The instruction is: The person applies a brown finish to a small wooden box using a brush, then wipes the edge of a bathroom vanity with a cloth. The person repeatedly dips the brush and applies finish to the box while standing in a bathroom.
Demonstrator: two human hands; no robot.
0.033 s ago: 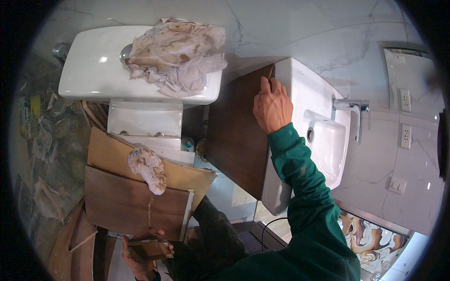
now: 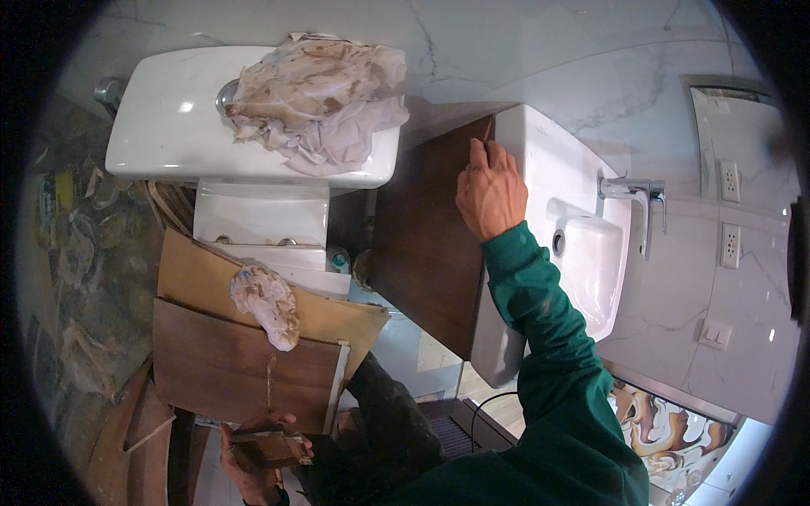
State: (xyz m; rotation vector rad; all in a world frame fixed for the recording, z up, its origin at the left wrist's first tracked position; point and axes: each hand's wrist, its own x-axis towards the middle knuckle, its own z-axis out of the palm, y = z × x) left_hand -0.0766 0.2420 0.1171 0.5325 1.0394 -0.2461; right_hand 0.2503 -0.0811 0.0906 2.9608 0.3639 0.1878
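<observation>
Two bare hands are in use. The right hand (image 2: 492, 190) grasps a thin orange-brown tool (image 2: 488, 129), pinched between thumb and fingers. The tool is located at the upper end of the dark brown side panel (image 2: 430, 228), next to the seam with the white washbasin (image 2: 512, 139); whether its tip contacts the panel cannot be told. The left hand (image 2: 240, 472), low in the view, has its fingers curled around a small brown block-like object (image 2: 268, 450), located below the lower edge of a brown board (image 2: 228, 350).

The brown board overlaps a tan board (image 2: 196, 263). A small stained cloth (image 2: 268, 308) rests across both. A larger stained cloth (image 2: 325, 101) lies crumpled on the white toilet tank (image 2: 164, 118).

A small container with a teal marking (image 2: 338, 260) stands beside the toilet; any lettering on it is too small to read. A chrome faucet (image 2: 633, 189) is mounted at the basin. Wall fittings: two outlets (image 2: 730, 180) and one switch plate (image 2: 715, 333).
</observation>
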